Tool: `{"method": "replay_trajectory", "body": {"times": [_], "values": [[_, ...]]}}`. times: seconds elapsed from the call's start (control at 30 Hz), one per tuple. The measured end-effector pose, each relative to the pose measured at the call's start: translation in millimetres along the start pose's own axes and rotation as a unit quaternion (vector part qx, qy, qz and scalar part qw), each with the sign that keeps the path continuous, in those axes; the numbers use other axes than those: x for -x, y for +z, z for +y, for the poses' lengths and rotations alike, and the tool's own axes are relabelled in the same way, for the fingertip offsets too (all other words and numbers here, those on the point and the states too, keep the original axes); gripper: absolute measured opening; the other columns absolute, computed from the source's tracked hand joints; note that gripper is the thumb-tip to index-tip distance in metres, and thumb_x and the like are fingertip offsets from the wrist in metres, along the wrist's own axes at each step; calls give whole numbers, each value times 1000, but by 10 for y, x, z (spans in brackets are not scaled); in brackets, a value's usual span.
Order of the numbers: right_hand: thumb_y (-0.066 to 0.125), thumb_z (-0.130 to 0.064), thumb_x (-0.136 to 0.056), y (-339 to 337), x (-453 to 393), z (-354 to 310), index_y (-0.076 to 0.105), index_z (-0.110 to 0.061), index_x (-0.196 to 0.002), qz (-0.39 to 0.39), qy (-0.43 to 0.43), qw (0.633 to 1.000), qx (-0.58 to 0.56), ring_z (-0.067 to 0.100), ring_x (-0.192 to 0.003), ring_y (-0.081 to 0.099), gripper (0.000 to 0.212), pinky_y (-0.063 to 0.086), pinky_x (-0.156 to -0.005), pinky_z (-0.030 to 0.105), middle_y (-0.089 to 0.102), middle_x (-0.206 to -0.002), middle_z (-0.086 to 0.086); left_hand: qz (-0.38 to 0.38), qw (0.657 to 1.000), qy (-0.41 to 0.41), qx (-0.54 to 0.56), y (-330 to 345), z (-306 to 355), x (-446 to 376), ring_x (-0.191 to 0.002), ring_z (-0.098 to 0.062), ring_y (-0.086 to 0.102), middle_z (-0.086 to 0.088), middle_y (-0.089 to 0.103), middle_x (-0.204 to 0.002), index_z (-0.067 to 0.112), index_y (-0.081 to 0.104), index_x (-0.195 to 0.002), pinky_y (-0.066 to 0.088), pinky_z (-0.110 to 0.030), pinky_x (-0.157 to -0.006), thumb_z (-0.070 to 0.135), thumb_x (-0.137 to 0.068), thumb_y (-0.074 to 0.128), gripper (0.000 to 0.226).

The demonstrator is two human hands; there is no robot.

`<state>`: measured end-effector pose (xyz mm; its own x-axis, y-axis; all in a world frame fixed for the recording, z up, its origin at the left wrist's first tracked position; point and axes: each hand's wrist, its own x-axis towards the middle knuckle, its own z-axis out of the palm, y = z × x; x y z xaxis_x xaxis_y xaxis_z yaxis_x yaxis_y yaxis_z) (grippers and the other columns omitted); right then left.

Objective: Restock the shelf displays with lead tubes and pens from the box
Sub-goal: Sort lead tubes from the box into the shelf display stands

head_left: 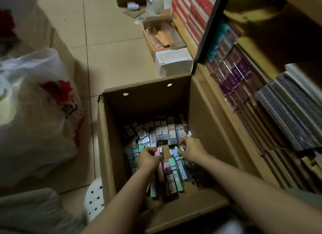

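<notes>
An open cardboard box [196, 108] stands on the floor below me, its bottom covered with several flat lead tubes [167, 132] in grey, teal, pink and blue. Both my arms reach down into it. My left hand [148, 158] grips a pink tube [157, 153] by its top end. My right hand [190, 149] pinches the white cap of a blue tube [176, 152] among others lying lengthwise. The shelf [247, 87] rises at the right, holding rows of purple packets and spiral notebooks.
A white plastic bag [34, 101] with red print lies at the left on brown cartons. A white perforated stool [94, 197] peeks out beside the box. Further back sit a white carton [174, 62] and an open tray of packaging [162, 36].
</notes>
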<state>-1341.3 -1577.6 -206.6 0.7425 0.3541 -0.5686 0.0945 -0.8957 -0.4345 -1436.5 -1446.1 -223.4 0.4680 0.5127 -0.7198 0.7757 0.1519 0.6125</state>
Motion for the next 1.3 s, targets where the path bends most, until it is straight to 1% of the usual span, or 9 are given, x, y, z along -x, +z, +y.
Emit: {"method": "replay_trajectory", "body": {"times": [0.3, 0.5, 0.63, 0.77, 0.87, 1.03, 1.17, 1.23, 1.3], "values": [[88, -34, -65, 391, -232, 231, 46, -28, -134, -23, -31, 988, 149, 23, -122, 49, 80, 48, -99, 36, 37, -139, 0, 96, 975, 80, -182, 121, -419, -57, -85, -11, 61, 15, 57, -81, 33, 51, -84, 52, -26, -65, 8, -81, 71, 32], [88, -31, -66, 415, -268, 332, 35, -32, -143, -36, -54, 979, 193, 23, -122, 47, 93, 50, -96, 39, 35, -136, 4, 112, 953, 120, -253, 154, -418, -158, -97, -17, 61, 1, 64, -102, 20, 61, -110, 56, -36, -83, 14, -84, 70, 28], [86, -30, -70, 415, -287, 311, 36, -32, -143, -32, -76, 975, 208, 24, -127, 39, 89, 48, -97, 39, 32, -138, 5, 111, 958, 143, -221, 206, -345, -209, -93, -17, 60, 0, 62, -106, 19, 61, -112, 56, -36, -80, 27, -93, 61, 21], [86, -28, -70, 386, -256, 282, 38, -29, -138, 1, -94, 975, 202, 23, -123, 39, 83, 44, -98, 35, 34, -132, 4, 39, 994, 97, -31, 223, -298, -213, -84, -16, 64, 2, 66, -93, 23, 59, -103, 57, -45, -80, 27, -96, 56, 8], [81, -12, -75, 362, -198, 250, 41, -27, -129, 9, -124, 987, 101, 17, -113, 49, 68, 44, -92, 27, 47, -124, -1, -26, 992, 52, 109, 234, -262, -155, -65, -17, 65, -1, 65, -77, 21, 56, -100, 58, -45, -70, 25, -101, 47, 10], [62, -1, -90, 199, -253, 120, 52, -23, -116, 23, -57, 986, -152, 3, -67, 54, 35, 41, -51, 8, 53, -80, -8, -72, 985, 24, 154, 227, -106, -128, -69, -23, 60, -6, 57, -81, 15, 49, -108, 56, -41, -68, 24, -105, 34, 17], [64, 5, -87, 101, -360, -23, 55, -10, -123, -48, -45, 964, -256, 6, -61, 56, 40, 55, -64, 21, 53, -71, -1, -106, 989, 80, 63, 210, -72, -128, -94, -19, 65, 0, 65, -103, 18, 52, -114, 56, -35, -78, 36, -99, 49, 24], [66, 6, -86, 62, -388, -87, 57, -12, -124, -77, -59, 962, -255, 7, -66, 61, 43, 57, -71, 29, 60, -75, -2, -141, 982, 96, 83, 208, -69, -117, -84, -4, 67, 5, 67, -103, 22, 55, -115, 55, -21, -65, 33, -96, 57, 22], [68, 1, -86, 2, -433, -128, 60, -15, -125, -94, -69, 960, -253, 4, -67, 63, 43, 56, -63, 21, 63, -85, -2, -136, 980, 99, 105, 195, -65, -135, -79, 3, 64, 12, 66, -97, 30, 55, -108, 52, -14, -61, 25, -95, 59, 15]]}}
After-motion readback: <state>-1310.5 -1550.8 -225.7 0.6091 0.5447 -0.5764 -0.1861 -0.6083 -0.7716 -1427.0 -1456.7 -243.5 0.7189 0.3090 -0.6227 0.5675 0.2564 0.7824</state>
